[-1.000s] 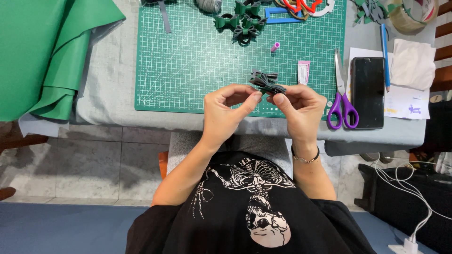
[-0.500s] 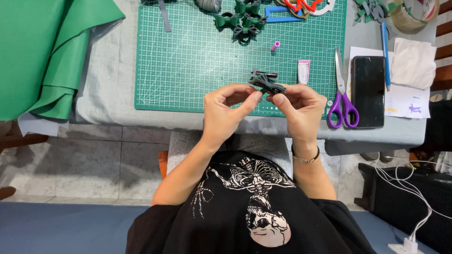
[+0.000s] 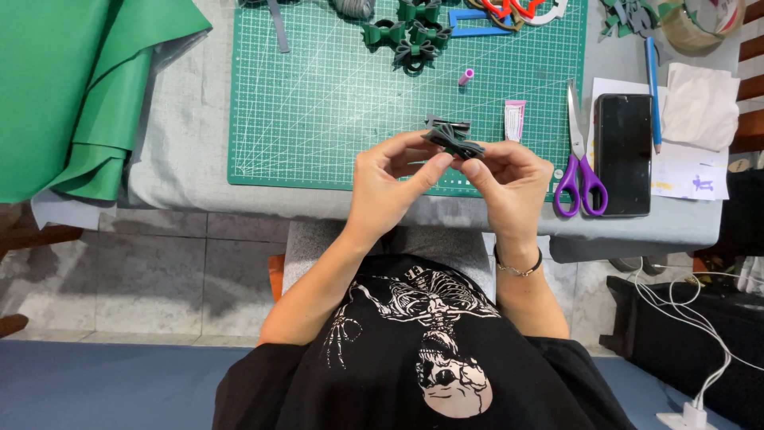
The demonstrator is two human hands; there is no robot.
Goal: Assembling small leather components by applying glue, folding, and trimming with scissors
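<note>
We pinch a small dark bow (image 3: 454, 142) between both hands, raised just above the near edge of the green mat (image 3: 318, 119) on the counter. Left hand (image 3: 390, 179) and right hand (image 3: 509, 175) each close their fingers on one end, steadying its folds. Purple scissors (image 3: 579, 163) lie just right.

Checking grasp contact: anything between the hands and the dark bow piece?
Nothing visible. The left hand and right hand both pinch the dark bow piece directly with bare fingers, above the green cutting mat.
</note>
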